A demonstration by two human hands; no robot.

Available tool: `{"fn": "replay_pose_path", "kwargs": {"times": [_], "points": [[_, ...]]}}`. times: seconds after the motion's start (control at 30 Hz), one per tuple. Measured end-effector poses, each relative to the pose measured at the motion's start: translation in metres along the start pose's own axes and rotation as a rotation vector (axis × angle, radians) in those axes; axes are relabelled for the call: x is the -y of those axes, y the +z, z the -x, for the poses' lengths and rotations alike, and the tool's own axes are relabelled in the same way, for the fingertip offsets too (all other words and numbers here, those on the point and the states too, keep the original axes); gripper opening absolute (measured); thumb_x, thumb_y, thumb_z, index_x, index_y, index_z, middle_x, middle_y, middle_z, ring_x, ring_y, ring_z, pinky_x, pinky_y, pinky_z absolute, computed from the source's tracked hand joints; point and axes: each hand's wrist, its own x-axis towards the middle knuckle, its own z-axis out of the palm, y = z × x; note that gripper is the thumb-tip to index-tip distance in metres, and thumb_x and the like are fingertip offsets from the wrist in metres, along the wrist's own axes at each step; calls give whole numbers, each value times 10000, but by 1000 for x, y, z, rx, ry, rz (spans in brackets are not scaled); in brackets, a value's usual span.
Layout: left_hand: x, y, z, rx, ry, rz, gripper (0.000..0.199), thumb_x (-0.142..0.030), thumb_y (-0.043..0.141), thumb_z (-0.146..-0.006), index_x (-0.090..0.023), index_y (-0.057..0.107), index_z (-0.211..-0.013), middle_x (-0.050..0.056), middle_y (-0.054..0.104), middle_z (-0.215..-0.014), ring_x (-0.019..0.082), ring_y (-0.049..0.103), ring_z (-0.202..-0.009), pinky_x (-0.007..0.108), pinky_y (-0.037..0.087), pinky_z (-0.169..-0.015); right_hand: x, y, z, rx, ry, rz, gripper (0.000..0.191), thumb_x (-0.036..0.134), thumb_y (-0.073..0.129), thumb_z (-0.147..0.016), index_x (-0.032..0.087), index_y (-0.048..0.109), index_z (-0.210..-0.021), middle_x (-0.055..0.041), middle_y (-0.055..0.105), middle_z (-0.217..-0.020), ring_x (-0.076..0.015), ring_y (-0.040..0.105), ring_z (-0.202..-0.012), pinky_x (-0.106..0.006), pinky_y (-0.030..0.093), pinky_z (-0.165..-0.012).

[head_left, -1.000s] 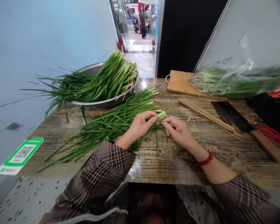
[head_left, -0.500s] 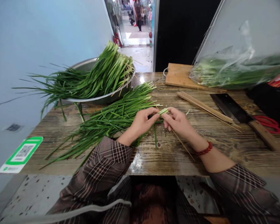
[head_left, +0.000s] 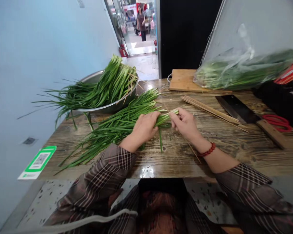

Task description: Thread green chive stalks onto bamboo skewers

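Observation:
Between my hands runs a small bunch of garlic chives (head_left: 163,119), its pale stem ends toward the right. My left hand (head_left: 144,128) is wrapped over the green stalks, back of the hand up, beside a loose pile of chives (head_left: 117,118) on the table. My right hand (head_left: 184,125) pinches the pale ends between thumb and fingers. A thin wooden skewer (head_left: 194,153) slants out below my right hand; how it meets the stems is hidden by the fingers.
A metal basin (head_left: 104,108) heaped with skewered chives stands at the back left. To the right lie a bundle of skewers (head_left: 210,110), a cleaver (head_left: 241,109), red-handled scissors (head_left: 278,122), a cutting board (head_left: 182,81) and a bag of greens (head_left: 244,71). A person (head_left: 141,22) stands beyond the doorway.
My left hand has gone from pinching near the stem ends to gripping farther left along the stalks. My right hand still pinches the pale ends. The whole view has shifted slightly.

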Motion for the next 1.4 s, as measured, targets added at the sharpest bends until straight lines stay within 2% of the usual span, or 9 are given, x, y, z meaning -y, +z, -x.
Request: {"fn": "replay_pose_path", "kwargs": {"times": [0.2, 0.5, 0.63, 0.77, 0.9, 1.07, 1.2, 1.3, 1.4], "points": [[60, -17, 15, 58, -152, -275, 339, -160, 472, -822, -158, 540, -1154, 106, 687, -1035, 272, 634, -997, 377, 423, -816, 6, -28, -17, -348, -67, -337, 166, 277, 572, -841, 203, 505, -708, 73, 519, -502, -48, 410, -383, -157, 294, -369], [113, -52, 50, 103, -196, -450, 622, -321, 595, -817, -176, 400, -1390, 154, 556, -1275, 317, 533, -1156, 405, 405, -924, 23, -55, -25, -495, 14, -735, 168, 104, 508, -819, 195, 483, -681, 75, 514, -487, -37, 426, -399, -141, 301, -385], [112, -66, 55, 59, -179, -252, 731, -384, 652, -785, -174, 353, -1419, 138, 539, -1289, 254, 561, -1090, 356, 430, -932, 27, -68, -27, -569, 44, -896, 150, 99, 509, -813, 179, 502, -687, 69, 522, -494, -28, 439, -421, -129, 312, -402], [97, -70, 57, -104, -219, -225, 507, -372, 583, -836, -134, 506, -1277, 121, 597, -1116, 235, 574, -1014, 345, 447, -911, 25, -84, -30, -585, 63, -1055, 153, 132, 500, -829, 176, 490, -683, 76, 509, -501, -15, 418, -408, -122, 318, -407], [70, -50, 53, 67, -115, -196, 396, -386, 569, -846, -150, 597, -1163, 104, 614, -1043, 228, 597, -956, 340, 467, -881, 25, -96, -33, -591, 108, -1167, 230, 145, 428, -875, 169, 479, -653, 86, 477, -474, 4, 380, -368, -119, 292, -393], [47, -15, 36, 221, 32, -212, 591, -360, 650, -791, -161, 487, -1323, 130, 556, -1204, 247, 578, -1069, 330, 460, -914, 25, -95, -34, -539, 156, -1134, 265, 161, 414, -898, 184, 469, -640, 85, 450, -470, -7, 345, -369, -137, 280, -385], [53, -5, 19, 312, 8, -269, 341, -303, 533, -869, -152, 582, -1171, 112, 575, -1108, 217, 611, -961, 303, 481, -818, 20, -91, -33, -485, 108, -1114, 220, 162, 453, -884, 186, 484, -667, 83, 465, -514, -10, 367, -400, -141, 304, -409], [62, -5, 7, 298, -34, -323, 241, -244, 433, -909, -137, 611, -1029, 115, 580, -1027, 210, 613, -874, 304, 478, -738, 16, -91, -32, -476, 83, -1114, 182, 168, 494, -862, 190, 493, -681, 83, 477, -527, -10, 383, -410, -143, 318, -417], [69, -10, -8, 131, -82, -339, 251, -237, 383, -929, -133, 598, -1005, 130, 565, -1024, 229, 596, -920, 315, 475, -745, 14, -90, -32, -455, 81, -1086, 157, 178, 517, -844, 199, 489, -690, 88, 473, -522, -14, 376, -402, -154, 325, -421]]}}
